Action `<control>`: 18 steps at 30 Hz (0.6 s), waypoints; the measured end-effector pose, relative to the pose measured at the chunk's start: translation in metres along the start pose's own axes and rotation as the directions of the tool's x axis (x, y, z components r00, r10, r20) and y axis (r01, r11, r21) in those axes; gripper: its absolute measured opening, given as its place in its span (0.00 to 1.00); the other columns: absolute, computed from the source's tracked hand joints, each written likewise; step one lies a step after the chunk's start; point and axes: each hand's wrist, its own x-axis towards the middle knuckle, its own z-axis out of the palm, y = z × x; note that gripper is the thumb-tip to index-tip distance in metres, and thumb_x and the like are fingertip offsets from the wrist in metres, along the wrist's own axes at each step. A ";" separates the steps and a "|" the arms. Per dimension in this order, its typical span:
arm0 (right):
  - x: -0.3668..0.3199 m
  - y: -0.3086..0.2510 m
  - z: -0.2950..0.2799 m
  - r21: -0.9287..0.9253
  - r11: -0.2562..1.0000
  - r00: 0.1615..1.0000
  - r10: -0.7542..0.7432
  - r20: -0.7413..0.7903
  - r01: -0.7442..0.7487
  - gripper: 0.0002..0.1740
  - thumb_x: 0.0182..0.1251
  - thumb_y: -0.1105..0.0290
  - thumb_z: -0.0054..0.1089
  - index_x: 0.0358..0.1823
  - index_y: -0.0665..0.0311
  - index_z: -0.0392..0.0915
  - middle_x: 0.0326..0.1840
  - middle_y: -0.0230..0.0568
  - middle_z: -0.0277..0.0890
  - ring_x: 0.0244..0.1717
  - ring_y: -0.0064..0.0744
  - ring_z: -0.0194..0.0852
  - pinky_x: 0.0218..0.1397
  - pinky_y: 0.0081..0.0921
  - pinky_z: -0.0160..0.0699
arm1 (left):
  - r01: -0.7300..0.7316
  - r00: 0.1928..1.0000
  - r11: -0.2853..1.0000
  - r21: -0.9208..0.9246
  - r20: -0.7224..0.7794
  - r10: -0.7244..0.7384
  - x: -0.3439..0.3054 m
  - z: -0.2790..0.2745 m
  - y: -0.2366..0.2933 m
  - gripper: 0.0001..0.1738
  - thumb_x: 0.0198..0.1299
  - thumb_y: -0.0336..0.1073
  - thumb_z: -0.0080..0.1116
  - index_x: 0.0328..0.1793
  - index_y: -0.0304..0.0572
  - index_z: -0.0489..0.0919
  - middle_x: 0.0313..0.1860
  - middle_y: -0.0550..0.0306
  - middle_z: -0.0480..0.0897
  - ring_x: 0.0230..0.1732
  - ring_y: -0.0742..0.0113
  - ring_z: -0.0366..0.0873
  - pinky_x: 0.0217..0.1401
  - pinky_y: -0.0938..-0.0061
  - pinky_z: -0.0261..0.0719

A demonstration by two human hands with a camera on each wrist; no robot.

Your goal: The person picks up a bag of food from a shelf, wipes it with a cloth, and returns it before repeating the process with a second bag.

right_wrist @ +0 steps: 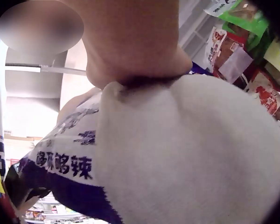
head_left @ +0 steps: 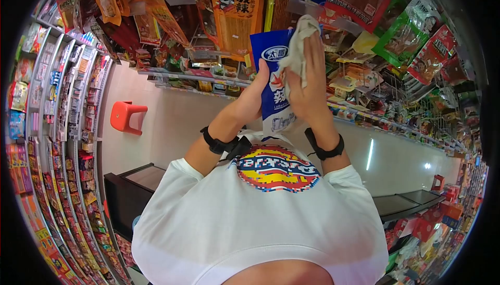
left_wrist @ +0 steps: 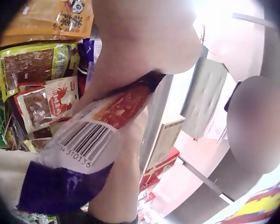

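A blue and white snack packet with Chinese lettering stands upright in front of the chest. My left hand grips its left edge, thumb along the side and fingers hidden behind. In the left wrist view, the barcode side of the packet shows below that hand. My right hand holds a pale cloth against the packet's right side, its fingers stretched upward along the cloth. The cloth covers much of the packet in the right wrist view, hiding the right fingertips.
Hanging snack packets fill the rack ahead, among them an orange panda packet and a green one. A shelf edge runs below them. A red stool stands on the floor at left, beside tall stocked shelves.
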 end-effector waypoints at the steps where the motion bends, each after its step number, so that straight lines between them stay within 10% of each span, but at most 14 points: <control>1: -0.003 0.004 0.002 0.113 0.987 0.992 0.118 -0.039 -0.113 0.37 0.65 0.62 0.55 0.72 0.75 0.59 0.77 0.66 0.50 0.79 0.66 0.43 0.81 0.52 0.41 | 0.001 1.000 1.000 0.017 -0.005 -0.001 0.000 0.000 -0.001 0.43 0.73 0.68 0.28 0.81 0.46 0.54 0.76 0.55 0.65 0.74 0.62 0.65 0.76 0.63 0.63; 7: -0.015 -0.001 0.005 0.139 0.979 0.983 0.163 -0.083 -0.151 0.34 0.72 0.61 0.48 0.73 0.77 0.59 0.78 0.67 0.50 0.80 0.67 0.42 0.81 0.51 0.41 | 0.007 0.999 1.000 0.008 -0.032 -0.006 0.006 0.006 -0.001 0.41 0.73 0.68 0.30 0.81 0.48 0.56 0.75 0.55 0.67 0.73 0.63 0.65 0.75 0.65 0.64; 9: -0.019 -0.007 0.004 0.076 0.991 0.993 -0.112 0.025 0.110 0.32 0.70 0.60 0.49 0.69 0.76 0.64 0.76 0.65 0.54 0.78 0.66 0.47 0.80 0.52 0.44 | 0.026 0.991 1.000 0.018 -0.135 -0.023 0.012 0.007 -0.005 0.39 0.73 0.67 0.30 0.79 0.50 0.60 0.72 0.57 0.70 0.69 0.65 0.69 0.72 0.66 0.68; 18: -0.010 -0.024 -0.010 0.179 0.965 0.965 -0.220 0.144 0.193 0.29 0.56 0.65 0.63 0.59 0.69 0.74 0.67 0.56 0.67 0.73 0.62 0.59 0.76 0.55 0.55 | -0.112 0.988 0.976 -0.189 -0.129 0.088 0.014 -0.022 0.006 0.33 0.74 0.63 0.36 0.67 0.45 0.72 0.61 0.55 0.79 0.59 0.63 0.78 0.63 0.67 0.77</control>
